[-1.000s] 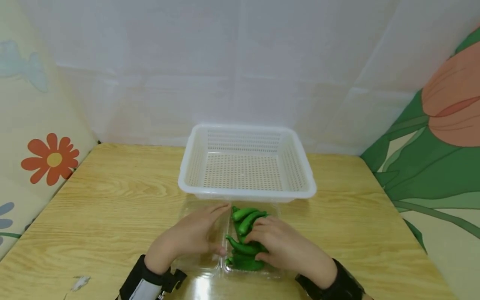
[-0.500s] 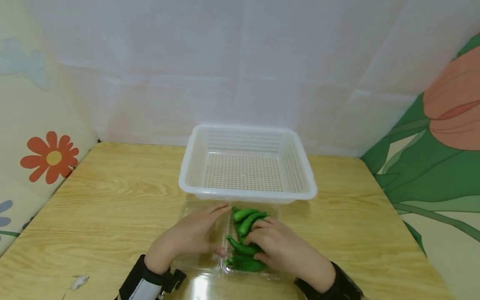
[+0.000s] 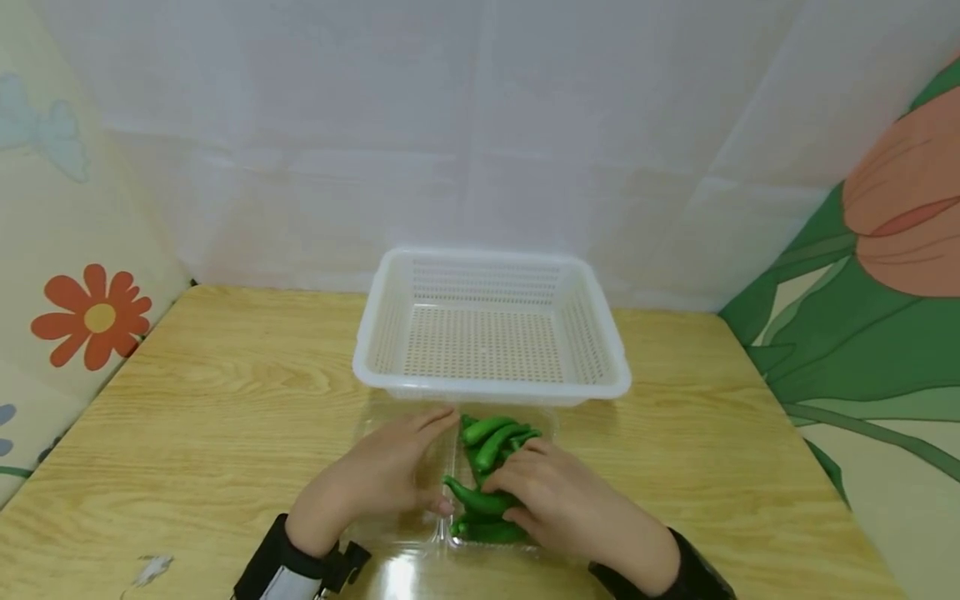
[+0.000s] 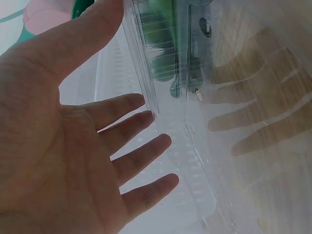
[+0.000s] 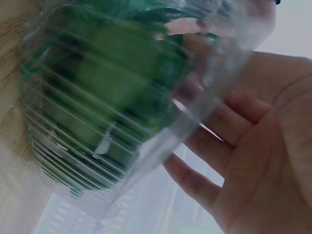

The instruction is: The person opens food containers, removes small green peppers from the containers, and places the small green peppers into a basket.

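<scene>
Several green chili peppers (image 3: 491, 437) lie in the right half of a clear hinged plastic box (image 3: 456, 546) on the table. My right hand (image 3: 555, 500) reaches over the box's right side with bent fingers, thumb and fingertips on a curved green chili pepper (image 3: 468, 497) in the near part. Through the ribbed clear wall, the right wrist view shows the chili peppers (image 5: 112, 73) blurred, with the fingers passing over the rim. Spread and fairly straight, my left hand (image 3: 382, 467) is over the left half, fingertips at the middle ridge; it holds nothing.
A white perforated plastic basket (image 3: 491, 387) stands right behind the box. Wooden tabletop (image 3: 262, 367) extends on both sides. A white sheet (image 3: 465, 125) hangs at the back, with flower-patterned panels at left and right.
The chili pepper under my right fingers has shifted slightly to the left, and the ones behind it are a little more spread. My left hand stays in place.
</scene>
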`<state>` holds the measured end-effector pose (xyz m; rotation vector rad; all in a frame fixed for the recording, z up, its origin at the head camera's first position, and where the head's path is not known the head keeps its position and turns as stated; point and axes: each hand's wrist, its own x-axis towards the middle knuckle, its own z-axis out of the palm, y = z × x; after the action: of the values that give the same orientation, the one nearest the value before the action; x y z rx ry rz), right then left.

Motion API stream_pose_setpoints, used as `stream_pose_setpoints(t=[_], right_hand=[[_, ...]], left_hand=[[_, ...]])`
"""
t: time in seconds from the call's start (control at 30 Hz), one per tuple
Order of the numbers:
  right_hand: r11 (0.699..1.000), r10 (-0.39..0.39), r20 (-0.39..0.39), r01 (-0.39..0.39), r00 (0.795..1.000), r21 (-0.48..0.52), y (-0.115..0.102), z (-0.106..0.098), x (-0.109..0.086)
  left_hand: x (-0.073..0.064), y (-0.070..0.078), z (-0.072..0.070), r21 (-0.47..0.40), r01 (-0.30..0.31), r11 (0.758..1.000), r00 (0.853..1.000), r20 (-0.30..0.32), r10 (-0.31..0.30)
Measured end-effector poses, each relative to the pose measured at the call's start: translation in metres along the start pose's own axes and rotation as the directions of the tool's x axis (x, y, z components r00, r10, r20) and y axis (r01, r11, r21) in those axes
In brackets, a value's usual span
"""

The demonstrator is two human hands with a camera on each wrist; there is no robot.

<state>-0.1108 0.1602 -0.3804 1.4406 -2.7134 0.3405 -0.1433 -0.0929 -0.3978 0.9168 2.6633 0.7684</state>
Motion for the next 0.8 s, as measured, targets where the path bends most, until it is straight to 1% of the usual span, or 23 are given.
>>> stream_pose_setpoints(t=[0.13,0.23,0.3,0.37,0.47,0.67,0.8], right_hand=[[1.0,-0.003,-0.011,0.004,1.0,0.03,-0.002,-0.005,-0.001],[0.996,0.002,-0.005,-0.001,1.0,0.093,-0.002,-0.01,-0.002],[0.989,0.002,-0.016,0.0,1.0,0.145,-0.001,-0.013,-0.003],[0.982,-0.009,-0.043,0.017,0.999,0.186,0.0,-0.016,-0.005],[0.974,-0.037,-0.095,0.057,0.995,0.217,0.002,-0.02,-0.007],[0.964,-0.082,-0.168,0.121,0.982,0.237,0.004,-0.025,-0.01],[0.96,-0.108,-0.227,0.161,0.968,0.23,0.005,-0.028,-0.01]], left_hand=[[0.001,0.0,0.0,-0.002,0.003,1.0,1.0,0.003,-0.003],[0.001,0.001,0.0,-0.002,0.005,1.0,1.0,0.004,-0.005],[0.001,0.001,-0.001,0.0,0.004,1.0,1.0,0.001,-0.004],[0.001,0.001,-0.001,0.003,0.005,1.0,1.0,-0.002,-0.005],[0.001,0.001,0.0,0.007,0.002,1.0,1.0,-0.006,-0.002],[0.001,0.001,0.0,0.014,0.001,1.0,1.0,-0.005,-0.001],[0.001,0.0,-0.001,0.017,-0.001,1.0,1.0,-0.005,0.001]])
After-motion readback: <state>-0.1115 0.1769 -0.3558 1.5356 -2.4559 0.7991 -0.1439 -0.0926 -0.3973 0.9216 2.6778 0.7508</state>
